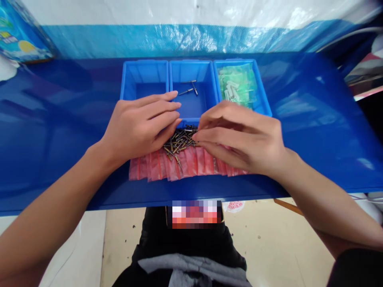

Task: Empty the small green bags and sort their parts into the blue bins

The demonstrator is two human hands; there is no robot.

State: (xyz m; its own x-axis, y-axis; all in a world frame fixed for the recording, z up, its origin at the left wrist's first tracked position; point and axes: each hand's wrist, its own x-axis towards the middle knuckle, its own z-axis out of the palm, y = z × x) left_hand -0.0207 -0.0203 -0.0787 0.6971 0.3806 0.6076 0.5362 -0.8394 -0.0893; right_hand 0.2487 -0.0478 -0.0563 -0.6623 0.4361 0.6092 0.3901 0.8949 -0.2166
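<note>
A loose pile of small metal rivets [181,140] with thin shanks lies on a row of overlapping pink zip bags [176,169]. My left hand [143,123] rests at the pile's left side, its fingers stretched out and side by side, holding nothing that I can see. At the right edge of the pile, my right hand [242,139] has thumb and fingertips brought together in a pinch; whatever is between them is hidden. Just behind the hands is the middle blue bin [193,119], with a few rivets [191,89] on its floor.
The left blue bin [145,73] and the right blue bin [265,97] flank the middle one. Green bags [239,81] with white pieces fill the right bin. A blue printed package [24,36] is at the far left. The blue table [317,131] ends in front of my lap.
</note>
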